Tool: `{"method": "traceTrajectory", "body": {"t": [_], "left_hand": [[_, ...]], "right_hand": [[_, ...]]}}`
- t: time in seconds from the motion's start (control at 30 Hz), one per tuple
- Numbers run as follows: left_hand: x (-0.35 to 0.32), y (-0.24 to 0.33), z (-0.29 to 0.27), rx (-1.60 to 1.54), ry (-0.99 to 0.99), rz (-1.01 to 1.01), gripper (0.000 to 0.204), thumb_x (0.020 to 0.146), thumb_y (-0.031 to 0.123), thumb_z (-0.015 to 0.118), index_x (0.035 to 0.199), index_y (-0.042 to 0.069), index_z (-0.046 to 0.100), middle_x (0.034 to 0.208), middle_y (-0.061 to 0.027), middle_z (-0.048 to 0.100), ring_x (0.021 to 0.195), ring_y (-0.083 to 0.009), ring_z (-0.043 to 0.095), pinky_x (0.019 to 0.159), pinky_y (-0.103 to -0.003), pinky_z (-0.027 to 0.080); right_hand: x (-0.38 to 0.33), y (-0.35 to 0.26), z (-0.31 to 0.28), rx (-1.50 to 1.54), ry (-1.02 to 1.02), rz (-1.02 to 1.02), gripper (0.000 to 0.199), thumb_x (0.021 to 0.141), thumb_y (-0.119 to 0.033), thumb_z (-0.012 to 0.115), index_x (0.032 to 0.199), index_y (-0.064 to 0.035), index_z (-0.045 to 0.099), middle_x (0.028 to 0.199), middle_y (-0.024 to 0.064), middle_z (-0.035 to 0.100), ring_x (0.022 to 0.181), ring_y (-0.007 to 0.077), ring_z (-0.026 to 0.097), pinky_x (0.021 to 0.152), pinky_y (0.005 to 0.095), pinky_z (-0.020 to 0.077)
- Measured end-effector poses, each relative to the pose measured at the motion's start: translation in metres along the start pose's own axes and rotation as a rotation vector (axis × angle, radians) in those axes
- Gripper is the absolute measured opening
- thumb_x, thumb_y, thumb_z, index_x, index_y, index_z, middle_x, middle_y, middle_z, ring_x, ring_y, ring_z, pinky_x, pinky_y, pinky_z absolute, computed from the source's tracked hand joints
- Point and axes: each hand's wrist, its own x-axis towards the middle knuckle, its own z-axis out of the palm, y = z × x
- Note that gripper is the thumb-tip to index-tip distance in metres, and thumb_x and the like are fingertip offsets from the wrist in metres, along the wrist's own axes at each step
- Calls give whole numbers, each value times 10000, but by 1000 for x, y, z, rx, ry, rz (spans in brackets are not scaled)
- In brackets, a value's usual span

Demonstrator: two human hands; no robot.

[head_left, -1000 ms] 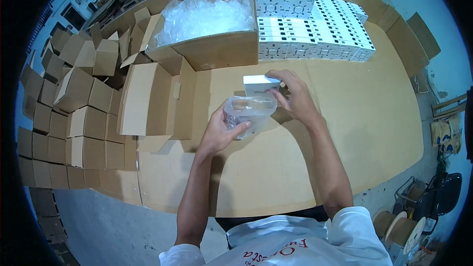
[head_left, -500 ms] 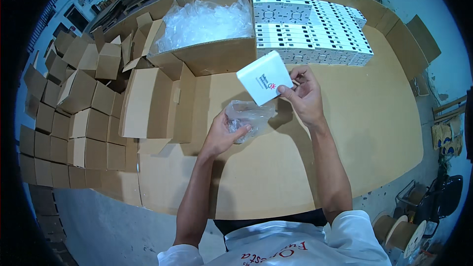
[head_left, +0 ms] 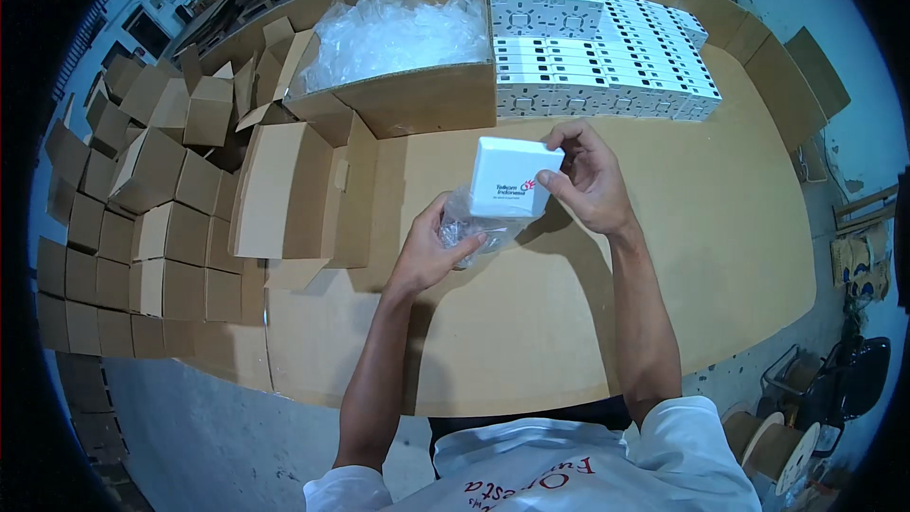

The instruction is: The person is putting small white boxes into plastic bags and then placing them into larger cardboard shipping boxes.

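Between my hands is a square white plastic case (head_left: 507, 169) with small dark and red print. My right hand (head_left: 592, 180) pinches its right edge between thumb and fingers. My left hand (head_left: 431, 245) grips a clear plastic bag (head_left: 464, 229), its thumb pressed on the film. The case's lower edge is at the bag's mouth, partly inside or just behind the film; I cannot tell how deep. Both are held above the cardboard-covered table (head_left: 531, 341).
An open carton (head_left: 417, 104) full of clear plastic bags (head_left: 403, 38) stands at the back. Right of it are stacked rows of white units (head_left: 607, 76). An open empty carton (head_left: 284, 192) lies at the left, beside many small brown boxes (head_left: 185, 237). Cable reels (head_left: 782, 450) sit on the floor.
My right hand has brought the white case down, turning it more upright, so its lower edge meets the bag. My left hand keeps hold of the bag.
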Motion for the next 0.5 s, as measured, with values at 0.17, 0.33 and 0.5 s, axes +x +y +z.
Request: {"method": "traceTrajectory", "body": {"t": [0.17,0.33,0.5], "left_hand": [[1,-5,1,34,-17,27,518,811,54,761,1264,-13,518,1154,-104,637,1073,-174,607,972,-346,477],[-1,-2,0,-5,-17,73,531,822,69,764,1289,-10,524,1168,-106,645,1071,-175,611,973,-348,476],[-6,-7,-9,-190,23,-80,398,968,167,649,1303,-22,547,1187,-84,643,1108,-149,594,990,-339,461]], "right_hand": [[3,9,2,-37,-79,38,311,826,-3,715,1069,-50,526,991,23,553,921,104,561,820,277,477],[2,14,15,-41,-44,89,304,821,-24,737,1042,-50,530,944,15,562,864,96,560,775,265,478],[-4,24,28,-45,6,208,257,836,-57,746,977,-48,532,835,-11,562,764,77,551,677,247,466]]}}
